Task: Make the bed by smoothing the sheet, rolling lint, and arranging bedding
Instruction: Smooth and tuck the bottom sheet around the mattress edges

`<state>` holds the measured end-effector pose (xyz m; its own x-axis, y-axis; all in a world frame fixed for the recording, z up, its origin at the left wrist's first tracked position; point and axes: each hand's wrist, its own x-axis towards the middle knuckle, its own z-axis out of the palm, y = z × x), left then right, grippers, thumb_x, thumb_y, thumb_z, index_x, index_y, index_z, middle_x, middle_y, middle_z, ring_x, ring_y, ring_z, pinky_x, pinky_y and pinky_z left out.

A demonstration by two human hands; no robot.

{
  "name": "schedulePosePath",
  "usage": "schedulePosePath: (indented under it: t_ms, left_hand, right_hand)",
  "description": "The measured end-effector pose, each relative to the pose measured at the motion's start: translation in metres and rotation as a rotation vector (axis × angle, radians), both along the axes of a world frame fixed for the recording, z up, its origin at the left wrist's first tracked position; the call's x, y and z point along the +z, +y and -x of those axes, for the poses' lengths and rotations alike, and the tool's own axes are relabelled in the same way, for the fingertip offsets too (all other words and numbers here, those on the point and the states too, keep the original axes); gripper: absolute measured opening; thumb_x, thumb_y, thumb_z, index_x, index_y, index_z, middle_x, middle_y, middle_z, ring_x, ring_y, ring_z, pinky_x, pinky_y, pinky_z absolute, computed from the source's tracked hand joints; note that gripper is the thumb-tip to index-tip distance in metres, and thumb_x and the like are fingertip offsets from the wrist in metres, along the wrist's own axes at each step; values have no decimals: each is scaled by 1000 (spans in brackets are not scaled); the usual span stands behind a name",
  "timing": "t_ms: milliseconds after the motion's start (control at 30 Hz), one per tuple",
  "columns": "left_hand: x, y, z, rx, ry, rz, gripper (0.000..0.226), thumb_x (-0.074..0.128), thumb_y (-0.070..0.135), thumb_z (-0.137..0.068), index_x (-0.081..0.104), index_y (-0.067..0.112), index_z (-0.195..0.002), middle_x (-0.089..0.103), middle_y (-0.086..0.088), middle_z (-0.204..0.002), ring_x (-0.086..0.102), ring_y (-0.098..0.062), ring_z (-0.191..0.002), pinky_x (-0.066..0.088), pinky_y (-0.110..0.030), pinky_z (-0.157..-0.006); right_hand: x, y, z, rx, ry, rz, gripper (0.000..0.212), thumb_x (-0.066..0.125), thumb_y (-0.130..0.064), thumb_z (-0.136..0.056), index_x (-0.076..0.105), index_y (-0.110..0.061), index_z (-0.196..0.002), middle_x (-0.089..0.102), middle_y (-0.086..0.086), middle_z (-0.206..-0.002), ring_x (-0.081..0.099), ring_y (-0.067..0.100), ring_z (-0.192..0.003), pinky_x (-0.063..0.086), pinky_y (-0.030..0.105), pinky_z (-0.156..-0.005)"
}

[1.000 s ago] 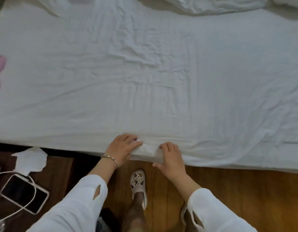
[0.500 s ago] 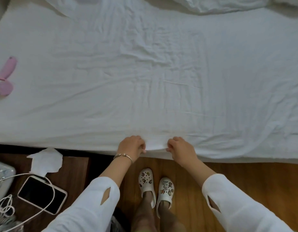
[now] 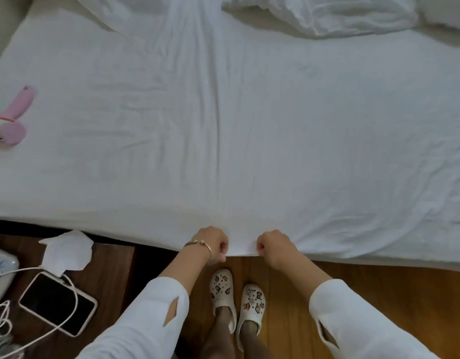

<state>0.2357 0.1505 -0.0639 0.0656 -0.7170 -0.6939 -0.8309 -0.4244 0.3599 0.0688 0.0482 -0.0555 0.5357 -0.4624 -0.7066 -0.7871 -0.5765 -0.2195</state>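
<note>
Head view: I'm looking down at the near edge of a bed, with both hands at the middle of that edge.
Sheet: white sheet (image 3: 249,141) covers the mattress; a long crease runs from between the hands toward the far side, and lighter wrinkles fan out at right.
Left hand: left hand (image 3: 213,244) has its fingers curled into a fist on the sheet's near hem, gripping the cloth; a bracelet (image 3: 197,243) sits on the wrist.
Right hand: right hand (image 3: 274,246) is also curled tight, pinching the same hem just beside the left hand; I see a short span of hem between them.
Lint roller: pink lint roller (image 3: 12,117) lies on the sheet at the far left edge, well apart from both hands, handle pointing away.
Bedding: bunched white duvet (image 3: 322,14) at the top right, on the far side of the bed.
Nightstand: dark wooden nightstand (image 3: 112,268) at lower left holds a phone (image 3: 56,303) with a white cable (image 3: 37,270) and a crumpled tissue (image 3: 65,251).
Feet: two white clogs (image 3: 236,299) on the wood floor (image 3: 379,275), below the hands.
</note>
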Motion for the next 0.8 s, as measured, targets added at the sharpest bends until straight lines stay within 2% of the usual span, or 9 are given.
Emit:
schedulePosePath:
  t_ms: [100, 167, 267, 367, 433, 500, 567, 700, 800]
  left_hand:
    - [-2, 2, 2, -14, -7, 19, 7, 65, 22, -85, 58, 23, -84, 64, -1, -102, 60, -21, -96, 47, -31, -80]
    - [-5, 11, -1, -33, -17, 66, 8, 61, 28, -88, 53, 25, -89, 61, 1, -105, 57, -22, -100, 42, -31, -79]
    - [-1, 32, -20, -167, -95, 187, 29, 62, 36, -86, 53, 25, -112, 56, 5, -119, 52, -20, -110, 37, -30, -87]
    - [8, 58, -57, -213, -191, 262, 43, 65, 31, -84, 48, 25, -123, 47, 5, -129, 45, -18, -118, 31, -29, -97]
    - [10, 76, -83, -238, -258, 277, 54, 72, 28, -77, 45, 28, -124, 46, 5, -130, 46, -19, -118, 34, -31, -98]
    - [11, 91, -106, -286, -306, 288, 70, 83, 26, -59, 44, 29, -117, 53, 4, -120, 54, -19, -107, 45, -32, -90]
    - [7, 104, -127, -232, -347, 354, 79, 89, 19, -40, 47, 28, -107, 59, 5, -104, 60, -18, -91, 50, -30, -76]
    - [-2, 118, -156, -153, -378, 454, 60, 89, 12, -37, 58, 21, -88, 62, 1, -93, 57, -21, -84, 49, -29, -64]
    - [1, 113, -171, -191, -334, 415, 50, 93, 24, -27, 60, 18, -64, 62, 1, -81, 60, -20, -71, 44, -23, -54]
  right_hand:
    - [-2, 5, -9, -41, 7, 40, 22, 49, -3, -89, 64, -11, -102, 60, 8, -107, 59, 28, -100, 47, 32, -82]
    - [-3, 12, -15, -36, 1, 76, 17, 53, -14, -91, 62, -11, -106, 59, 8, -112, 57, 27, -105, 47, 34, -83]
    - [-1, 30, -25, -63, -94, 85, 28, 56, -37, -91, 59, -15, -108, 57, 4, -114, 53, 23, -108, 45, 34, -84]
    - [3, 55, -51, -25, -238, 54, 39, 61, -42, -88, 53, -22, -120, 52, -2, -122, 47, 19, -116, 45, 33, -89]
    - [2, 73, -78, 19, -320, 72, 48, 65, -41, -85, 49, -22, -126, 47, -1, -126, 44, 20, -118, 43, 33, -94]
    - [-2, 87, -105, 90, -371, 134, 55, 70, -41, -79, 48, -18, -124, 46, 3, -125, 43, 24, -116, 42, 35, -95]
    - [-6, 99, -128, 178, -365, 181, 60, 75, -39, -71, 49, -14, -119, 48, 6, -121, 45, 27, -112, 43, 37, -94]
    - [-6, 107, -158, 239, -278, 299, 56, 83, -14, -58, 57, -10, -107, 56, 8, -106, 55, 27, -98, 48, 34, -78]
    - [-1, 101, -166, 270, -211, 211, 37, 69, -7, -78, 57, -11, -112, 57, 7, -114, 52, 28, -110, 46, 35, -82]
